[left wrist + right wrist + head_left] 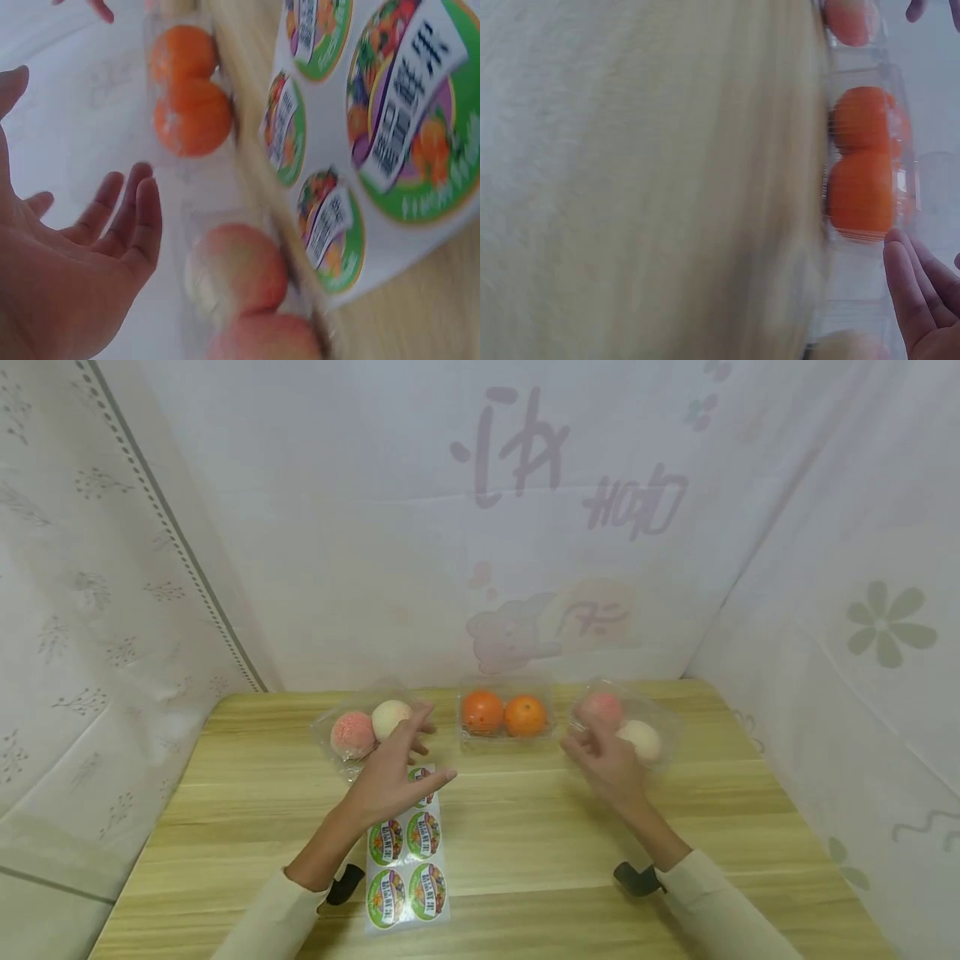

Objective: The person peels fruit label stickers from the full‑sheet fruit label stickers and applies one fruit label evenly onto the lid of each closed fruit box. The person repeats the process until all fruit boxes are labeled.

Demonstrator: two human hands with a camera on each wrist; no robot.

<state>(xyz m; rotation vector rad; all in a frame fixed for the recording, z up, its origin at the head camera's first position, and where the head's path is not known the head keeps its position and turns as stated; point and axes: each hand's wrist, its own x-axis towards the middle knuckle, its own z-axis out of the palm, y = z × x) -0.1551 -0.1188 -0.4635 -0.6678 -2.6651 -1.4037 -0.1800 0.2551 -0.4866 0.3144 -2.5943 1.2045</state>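
Observation:
My left hand (384,783) has its fingers spread and overlaps the left clear plastic box (324,724) in the head view. That box holds a pink peach (352,735) and a pale one (392,718). Below this hand lies a white sheet of round fruit stickers (405,893), its upper part partly covered by the hand. My right hand (613,772), slightly blurred, is in front of the right clear box (663,714), with a pink peach (602,706) and a pale peach (642,742) inside. Its fingers look straight in the right wrist view, holding nothing.
Between the hands, at the back of the wooden table (525,860), stands a clear box (506,683) with two oranges (525,716). A printed white cloth (360,568) hangs behind the table and along both sides. Dark straps (637,878) sit at the wrists.

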